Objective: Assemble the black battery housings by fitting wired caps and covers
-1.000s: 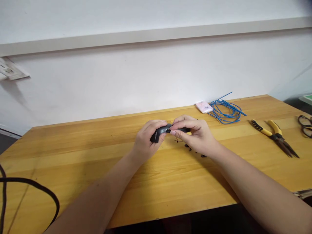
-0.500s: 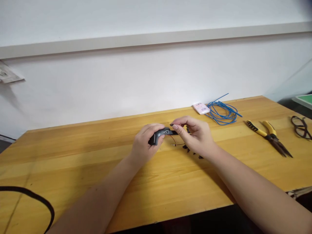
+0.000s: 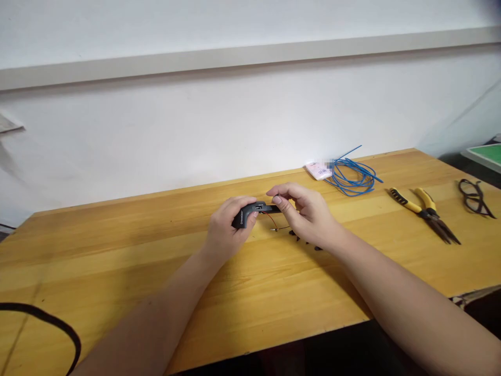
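My left hand is shut around a curved black plastic housing with small white lettering. Thin red and dark wires run from its opening onto the wooden table, ending in a small metal tip. My right hand hovers at the housing's right end, its thumb and fingertips curled close to the black part. Whether those fingers pinch anything is hidden. Several small dark pieces lie on the table just below my right hand.
Beyond my hands lie a pale pink packet and a coil of blue wire. Yellow-and-black long-nose pliers and dark-framed glasses sit to the right. A black cable curves at lower left. The table's back meets a white wall.
The view has drifted, so the table items sit further left. My right hand has lowered and closed toward the housing's right end. My left hand keeps its hold.
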Motion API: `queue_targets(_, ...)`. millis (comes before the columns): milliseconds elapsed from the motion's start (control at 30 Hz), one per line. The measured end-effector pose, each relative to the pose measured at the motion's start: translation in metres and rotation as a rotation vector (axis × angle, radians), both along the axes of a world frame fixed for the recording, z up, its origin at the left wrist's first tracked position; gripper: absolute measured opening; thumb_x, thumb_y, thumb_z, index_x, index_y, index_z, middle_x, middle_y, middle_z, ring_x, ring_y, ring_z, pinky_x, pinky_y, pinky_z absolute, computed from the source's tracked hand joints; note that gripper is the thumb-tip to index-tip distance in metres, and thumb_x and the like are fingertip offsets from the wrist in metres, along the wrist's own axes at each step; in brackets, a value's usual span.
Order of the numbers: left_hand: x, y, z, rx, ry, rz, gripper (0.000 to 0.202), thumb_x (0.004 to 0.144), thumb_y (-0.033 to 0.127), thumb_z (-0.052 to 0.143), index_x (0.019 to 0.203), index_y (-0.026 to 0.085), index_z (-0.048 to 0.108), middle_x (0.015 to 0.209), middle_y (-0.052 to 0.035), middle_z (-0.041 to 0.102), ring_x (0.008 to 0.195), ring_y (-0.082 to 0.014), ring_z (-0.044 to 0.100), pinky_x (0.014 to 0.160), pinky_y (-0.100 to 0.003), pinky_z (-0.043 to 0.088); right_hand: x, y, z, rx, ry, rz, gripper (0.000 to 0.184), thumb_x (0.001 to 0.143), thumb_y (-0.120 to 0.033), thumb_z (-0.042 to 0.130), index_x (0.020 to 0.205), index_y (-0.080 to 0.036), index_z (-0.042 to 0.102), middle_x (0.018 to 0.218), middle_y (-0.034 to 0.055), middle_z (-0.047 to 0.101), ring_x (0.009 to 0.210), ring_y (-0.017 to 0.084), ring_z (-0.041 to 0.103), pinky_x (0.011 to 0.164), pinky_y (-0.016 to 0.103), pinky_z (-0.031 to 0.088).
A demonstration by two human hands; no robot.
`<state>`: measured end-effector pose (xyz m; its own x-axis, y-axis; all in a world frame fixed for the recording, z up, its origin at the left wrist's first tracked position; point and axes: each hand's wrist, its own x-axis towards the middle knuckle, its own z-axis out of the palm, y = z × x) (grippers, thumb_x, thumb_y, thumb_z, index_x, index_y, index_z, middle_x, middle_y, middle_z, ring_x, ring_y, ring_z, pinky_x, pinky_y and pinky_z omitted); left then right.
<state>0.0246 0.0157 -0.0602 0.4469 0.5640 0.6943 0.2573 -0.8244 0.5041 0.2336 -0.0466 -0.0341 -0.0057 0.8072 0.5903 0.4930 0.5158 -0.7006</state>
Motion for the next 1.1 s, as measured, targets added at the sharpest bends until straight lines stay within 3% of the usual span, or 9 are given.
queue_targets(300,0.0,-0.001,0.0,-0.001,0.007,0.023,0.024,0.095,0.017,0.066,0.118,0.021,0.069,0.112,-0.0043,0.077,0.102,-0.0164,0.073,0.096,-0.032,0.059,-0.001,0.005,-0.011,-0.051,0.178,-0.034,0.023,0.095,-0.033,0.073,0.114,-0.02,0.071,0.101,0.0056,0.076,0.092,0.018,0.074,0.085,0.033,0.058)
queue_targets(500,0.002,-0.002,0.002,-0.007,-0.011,0.008,0.024,0.094,0.016,0.067,0.117,0.021,0.069,0.11,-0.0037,0.077,0.101,-0.0144,0.073,0.095,-0.029,0.059,-0.003,0.001,-0.004,-0.083,0.17,-0.013,0.012,0.093,-0.03,0.074,0.096,-0.019,0.073,0.093,0.0044,0.076,0.087,0.017,0.072,0.082,0.033,0.057)
queue_targets(667,0.001,-0.003,0.002,0.008,-0.025,0.013,0.025,0.094,0.016,0.067,0.118,0.021,0.069,0.111,-0.005,0.077,0.103,-0.0164,0.073,0.097,-0.032,0.059,-0.004,-0.002,0.001,0.026,0.083,-0.002,0.008,0.093,-0.027,0.075,0.096,-0.019,0.075,0.099,0.0052,0.076,0.095,0.018,0.071,0.087,0.035,0.055)
queue_targets(800,0.001,-0.003,0.001,0.018,-0.018,0.007,0.025,0.094,0.017,0.067,0.118,0.022,0.068,0.112,-0.0053,0.077,0.104,-0.0178,0.073,0.097,-0.034,0.059,-0.008,-0.005,0.003,0.03,0.071,-0.014,0.007,0.092,-0.026,0.076,0.094,-0.02,0.076,0.09,0.0035,0.075,0.084,0.016,0.069,0.075,0.032,0.053)
queue_targets(933,0.002,-0.003,0.0,0.03,-0.036,0.007,0.025,0.093,0.017,0.068,0.117,0.022,0.068,0.112,-0.0057,0.077,0.105,-0.018,0.073,0.098,-0.036,0.06,-0.013,-0.008,-0.005,0.051,0.123,0.004,0.003,0.091,-0.023,0.076,0.093,-0.021,0.075,0.089,0.0037,0.073,0.082,0.017,0.067,0.072,0.033,0.052)
queue_targets(1100,0.003,-0.004,0.0,0.031,-0.042,0.036,0.022,0.094,0.018,0.069,0.116,0.022,0.068,0.112,-0.0065,0.078,0.107,-0.0191,0.074,0.099,-0.038,0.061,-0.017,-0.011,-0.015,0.111,0.198,-0.107,0.007,0.089,-0.027,0.079,0.094,-0.024,0.076,0.09,0.0047,0.074,0.081,0.02,0.068,0.078,0.038,0.056)
